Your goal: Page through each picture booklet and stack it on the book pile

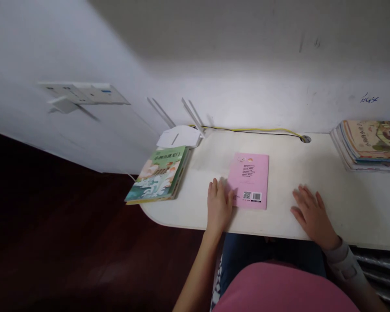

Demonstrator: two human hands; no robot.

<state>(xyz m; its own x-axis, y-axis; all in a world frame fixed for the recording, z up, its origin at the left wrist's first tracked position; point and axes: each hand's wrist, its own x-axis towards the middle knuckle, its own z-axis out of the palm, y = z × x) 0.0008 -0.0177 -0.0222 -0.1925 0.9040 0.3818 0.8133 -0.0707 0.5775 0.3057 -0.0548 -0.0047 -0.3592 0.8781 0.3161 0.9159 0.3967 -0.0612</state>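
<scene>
My left hand [219, 206] rests on the white desk [276, 216], its fingertips touching the lower left edge of a pink paperback [248, 180]. The paperback lies flat, back cover up, with a QR code and barcode near its bottom edge. My right hand [312, 211] lies palm down on the desk to the right of the paperback, apart from it, with its fingers spread. Neither hand holds anything. A green illustrated book [156, 174] lies at the desk's left end, left of my left hand.
A white router [179, 137] with raised antennas stands at the back left of the desk. A yellow cable [247, 129] runs along the wall to a desk grommet [305, 139]. A stack of picture books [368, 145] sits at the back right. Dark wooden floor [52, 225] lies left.
</scene>
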